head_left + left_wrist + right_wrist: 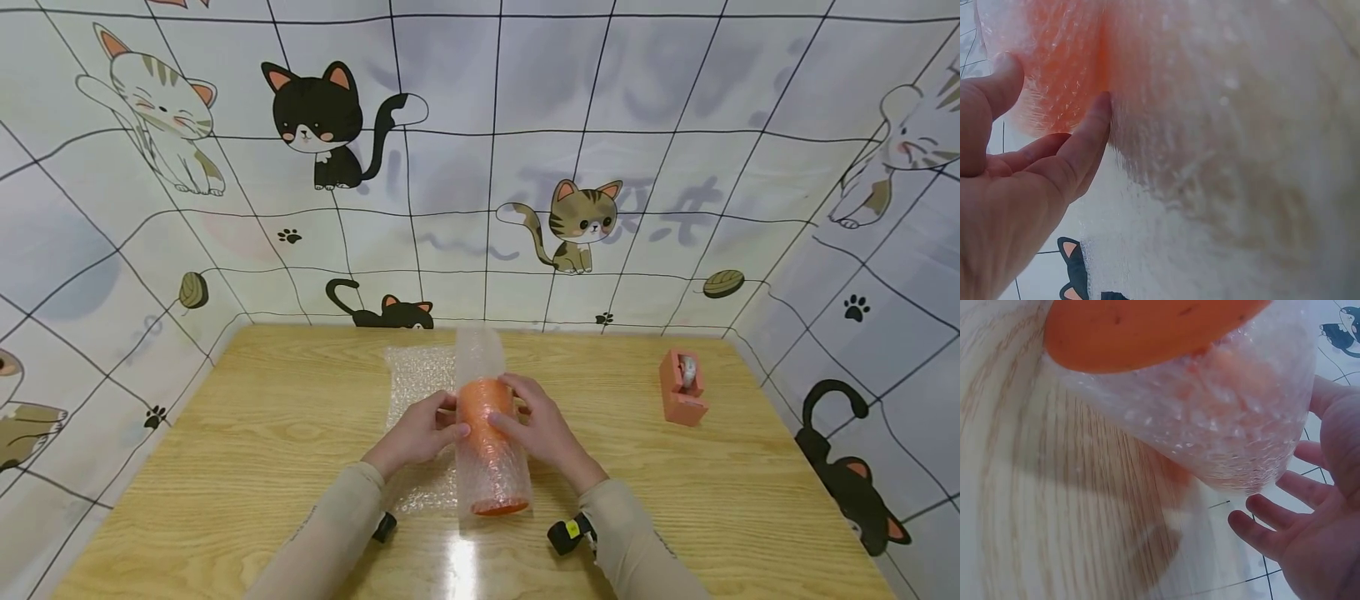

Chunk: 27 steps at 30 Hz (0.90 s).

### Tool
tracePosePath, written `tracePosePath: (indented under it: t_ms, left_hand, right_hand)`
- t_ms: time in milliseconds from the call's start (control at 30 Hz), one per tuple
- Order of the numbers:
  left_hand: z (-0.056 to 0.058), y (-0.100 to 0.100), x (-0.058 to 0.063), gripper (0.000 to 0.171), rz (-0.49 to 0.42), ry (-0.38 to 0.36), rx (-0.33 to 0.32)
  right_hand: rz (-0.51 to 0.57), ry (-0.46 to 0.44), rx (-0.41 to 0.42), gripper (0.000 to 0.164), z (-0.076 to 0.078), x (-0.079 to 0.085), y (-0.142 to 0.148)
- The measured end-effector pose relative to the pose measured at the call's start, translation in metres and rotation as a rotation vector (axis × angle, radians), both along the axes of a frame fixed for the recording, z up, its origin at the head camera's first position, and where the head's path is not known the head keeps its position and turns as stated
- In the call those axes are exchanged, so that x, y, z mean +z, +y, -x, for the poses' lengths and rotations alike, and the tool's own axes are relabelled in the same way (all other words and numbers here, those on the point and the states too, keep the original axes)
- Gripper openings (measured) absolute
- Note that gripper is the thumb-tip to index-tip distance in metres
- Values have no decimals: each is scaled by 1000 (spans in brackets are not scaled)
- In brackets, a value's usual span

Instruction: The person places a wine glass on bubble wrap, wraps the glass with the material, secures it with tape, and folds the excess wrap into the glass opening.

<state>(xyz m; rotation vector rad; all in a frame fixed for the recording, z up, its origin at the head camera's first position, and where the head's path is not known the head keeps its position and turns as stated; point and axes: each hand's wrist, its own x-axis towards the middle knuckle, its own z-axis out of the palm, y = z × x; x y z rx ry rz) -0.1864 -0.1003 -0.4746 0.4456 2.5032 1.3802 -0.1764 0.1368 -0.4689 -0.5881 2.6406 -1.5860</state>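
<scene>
An orange cylinder (483, 404) lies wrapped in clear bubble wrap (480, 354), its long side pointing away from me. Its flat orange end (1147, 331) shows at the near opening of the wrap. From the left, my left hand (425, 429) holds the roll, thumb on top and fingers (1079, 150) low at its side where the loose sheet meets it. My right hand (543, 425) grips the other side, thumb over the top; several of its fingers (1260, 519) are spread along the wrap. Loose bubble wrap (420, 371) spreads flat under and beyond my left hand.
A pink tape dispenser (682, 392) with a roll of clear tape stands on the right of the wooden table (300, 375). Cat-patterned cloth walls (450, 183) rise behind and at both sides. Black wrist cameras (567, 535) sit under my sleeves.
</scene>
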Motion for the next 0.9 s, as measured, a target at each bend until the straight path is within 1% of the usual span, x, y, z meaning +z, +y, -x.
tracePosePath:
  t_ms: [100,300,467,567,700,900]
  left_hand:
    - [0,0,-1,40,4,2,0]
    - [0,-1,-4,39,11,35,-1]
    - [0,-4,-5,43,36,52,-6]
    - [0,-6,-4,44,70,58,-4]
    - [0,-8,-3,43,99,42,4]
    - [1,-9,-1,44,75,20,7]
  right_hand:
    - [-5,7,2,59,-1,1,-1]
    - [5,41,15,56,-1,-1,-1]
    - [14,62,42,55,0,-3,0]
    - [18,61,51,54,0,-4,0]
    - [22,49,54,52,0,-3,-1]
    - [53,8,47,55,0,-4,-1]
